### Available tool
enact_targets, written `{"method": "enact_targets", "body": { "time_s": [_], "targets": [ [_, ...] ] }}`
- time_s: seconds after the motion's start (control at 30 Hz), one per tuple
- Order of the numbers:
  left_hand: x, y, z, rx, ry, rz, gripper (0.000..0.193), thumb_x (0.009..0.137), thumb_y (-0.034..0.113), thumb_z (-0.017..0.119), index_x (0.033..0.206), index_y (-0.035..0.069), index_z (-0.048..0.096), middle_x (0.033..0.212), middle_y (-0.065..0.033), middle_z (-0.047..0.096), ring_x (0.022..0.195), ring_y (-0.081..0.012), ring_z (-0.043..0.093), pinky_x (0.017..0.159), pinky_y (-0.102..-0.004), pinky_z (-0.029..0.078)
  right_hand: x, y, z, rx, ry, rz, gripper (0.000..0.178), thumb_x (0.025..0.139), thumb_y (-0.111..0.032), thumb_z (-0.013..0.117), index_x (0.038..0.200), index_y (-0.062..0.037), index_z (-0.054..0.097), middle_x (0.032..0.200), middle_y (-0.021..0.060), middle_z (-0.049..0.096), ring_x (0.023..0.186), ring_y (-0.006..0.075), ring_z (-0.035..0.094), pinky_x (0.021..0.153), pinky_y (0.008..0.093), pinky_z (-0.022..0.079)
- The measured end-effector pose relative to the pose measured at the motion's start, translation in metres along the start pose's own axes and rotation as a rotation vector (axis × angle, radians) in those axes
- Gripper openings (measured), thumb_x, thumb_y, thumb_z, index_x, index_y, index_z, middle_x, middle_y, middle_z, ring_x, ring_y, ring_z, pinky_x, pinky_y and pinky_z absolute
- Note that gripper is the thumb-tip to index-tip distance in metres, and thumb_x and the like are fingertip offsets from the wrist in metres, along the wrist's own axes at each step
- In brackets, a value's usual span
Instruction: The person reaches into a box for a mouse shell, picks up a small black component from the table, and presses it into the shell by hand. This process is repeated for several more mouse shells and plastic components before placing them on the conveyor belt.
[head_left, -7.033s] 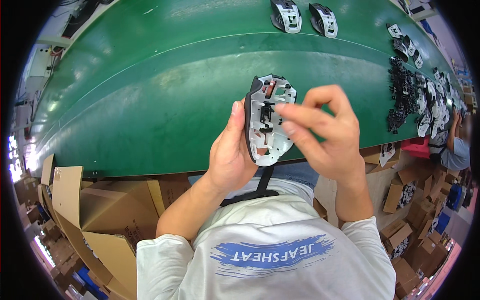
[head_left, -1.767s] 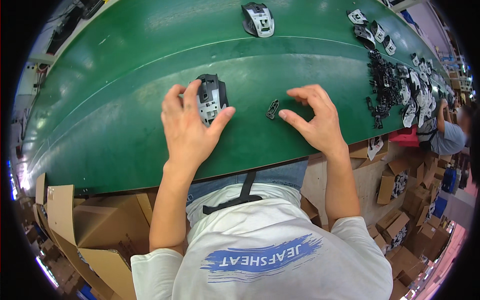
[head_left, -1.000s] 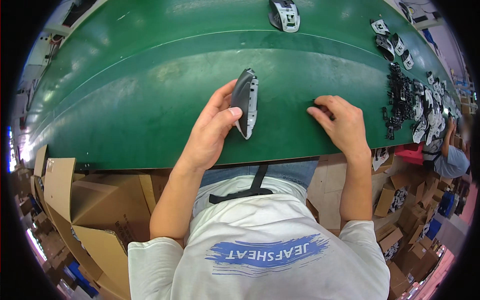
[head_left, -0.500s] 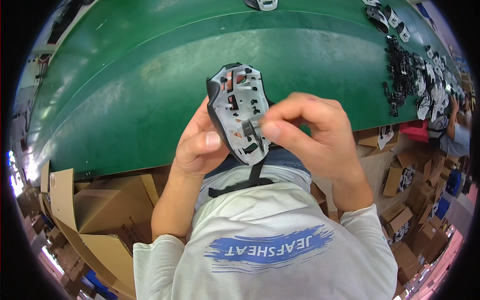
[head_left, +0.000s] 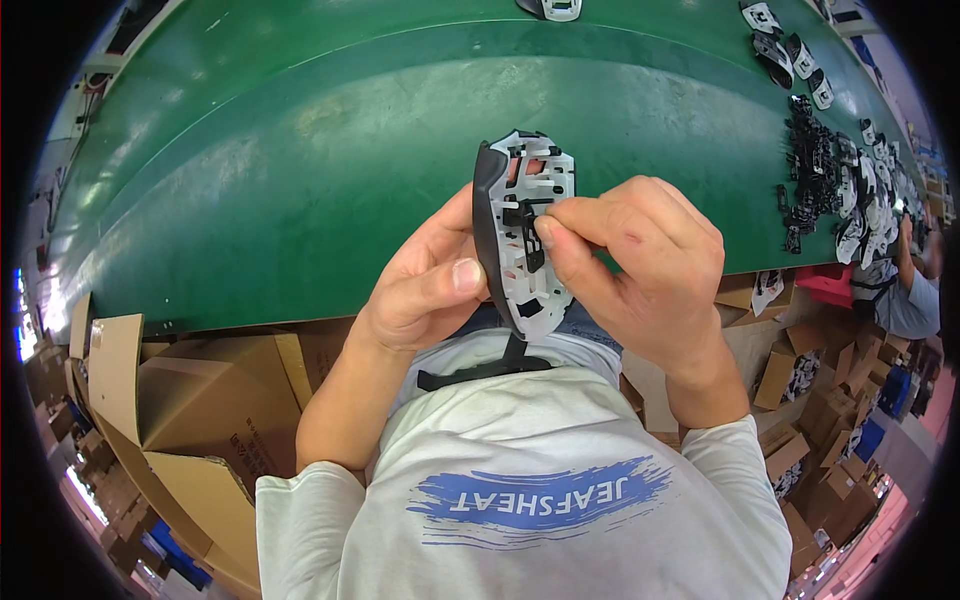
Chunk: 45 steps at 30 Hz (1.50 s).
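Note:
My left hand (head_left: 422, 285) holds a plastic shell shaped like a computer mouse (head_left: 488, 225), tilted upright in front of my waist. Its outer side is black; the inside is white, with posts and several cut-outs. The left thumb lies along the black edge, while the other fingers are mostly hidden behind the shell. With thumb and forefinger, my right hand (head_left: 645, 260) pinches a small black plastic part (head_left: 531, 240) against the shell's white inner side. Whether that part is seated cannot be made out.
On the green table (head_left: 300, 200), black parts (head_left: 812, 165) and white shells (head_left: 870, 185) are heaped at the right. A few shells (head_left: 772, 60) lie farther back. An open cardboard box (head_left: 210, 400) stands at the left, other boxes at the right; a person (head_left: 905, 295) sits beyond them.
The shell has shifted right and turned, showing more of its black side. The right hand has brought the black part higher within the shell, up to its middle.

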<state>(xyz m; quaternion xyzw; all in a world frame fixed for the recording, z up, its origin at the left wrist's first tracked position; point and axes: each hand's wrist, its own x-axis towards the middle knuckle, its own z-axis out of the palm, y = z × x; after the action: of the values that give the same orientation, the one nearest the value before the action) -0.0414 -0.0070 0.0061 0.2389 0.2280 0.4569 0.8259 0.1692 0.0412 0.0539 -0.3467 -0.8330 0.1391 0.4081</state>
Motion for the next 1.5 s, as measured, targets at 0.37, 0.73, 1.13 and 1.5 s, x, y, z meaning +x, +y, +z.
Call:
{"method": "enact_targets", "body": {
  "time_s": [0.37,0.73,1.13,1.5],
  "targets": [
    [-0.002,0.0,-0.004,0.055,-0.057,0.029,0.088,0.097,0.029,0.072,0.168,-0.002,0.03,0.161,-0.0175,0.048,0.147,-0.0276,0.05,0.121,-0.0446,0.041,-0.002,0.005,-0.006,-0.123,-0.15,-0.078,0.018,0.082,-0.012,0.087,0.094,-0.0119,0.073,0.076,-0.0002,0.056,0.064,0.0195,0.056,0.062,0.0363,0.045],
    [-0.001,-0.007,0.003,-0.112,-0.101,0.033,0.085,0.098,0.029,0.068,0.168,-0.001,0.03,0.158,-0.016,0.051,0.144,-0.0256,0.053,0.118,-0.0418,0.044,-0.008,-0.004,-0.031,-0.087,-0.22,-0.068,0.042,0.083,-0.023,0.088,0.123,-0.0107,0.082,0.094,0.0044,0.065,0.084,0.0259,0.06,0.087,0.0439,0.053],
    [0.002,0.006,0.028,-0.148,0.043,-0.001,0.088,0.099,0.035,0.061,0.172,0.007,0.021,0.164,-0.0162,0.043,0.142,-0.0292,0.056,0.112,-0.0444,0.052,-0.02,0.012,-0.007,0.913,-0.088,0.586,0.065,0.097,-0.006,0.077,0.156,0.0031,0.052,0.152,0.0148,0.057,0.126,0.0199,0.062,0.112,0.0389,0.05],
    [0.007,-0.01,0.042,0.463,0.448,0.155,0.057,0.099,0.002,0.058,0.155,0.0,0.046,0.131,-0.0097,0.068,0.111,-0.0156,0.067,0.091,-0.0326,0.059,-0.018,0.001,0.017,0.806,0.061,0.675,0.05,0.096,-0.002,0.077,0.144,0.0011,0.064,0.132,0.0084,0.059,0.109,0.0157,0.063,0.088,0.0322,0.06]
  ]
}}
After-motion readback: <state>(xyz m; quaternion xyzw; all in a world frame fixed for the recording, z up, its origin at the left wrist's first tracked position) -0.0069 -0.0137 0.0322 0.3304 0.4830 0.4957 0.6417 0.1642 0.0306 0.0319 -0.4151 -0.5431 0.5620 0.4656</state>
